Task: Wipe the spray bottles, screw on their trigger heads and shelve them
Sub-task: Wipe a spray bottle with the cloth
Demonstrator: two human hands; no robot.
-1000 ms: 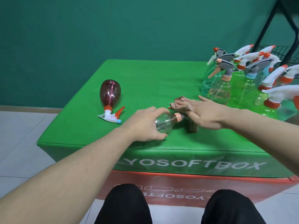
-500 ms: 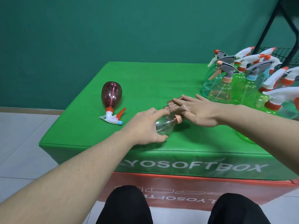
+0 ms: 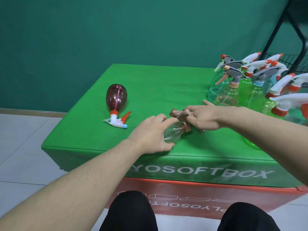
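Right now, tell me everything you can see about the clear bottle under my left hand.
The clear bottle looks like thin transparent plastic, rounded, with an orange collar at its neck. It lies on its side on the green box top, neck pointing right. No trigger can be seen past the collar. The left hand holds its body from above, and the right hand, gripping a brownish cloth, is at the neck end.

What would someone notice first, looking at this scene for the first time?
Two bare hands meet at the middle of the green box: the left hand holds a clear bottle lying on its side, the right hand grips a brownish cloth at its neck. A dark red bottle lies left; upright spray bottles crowd the right.
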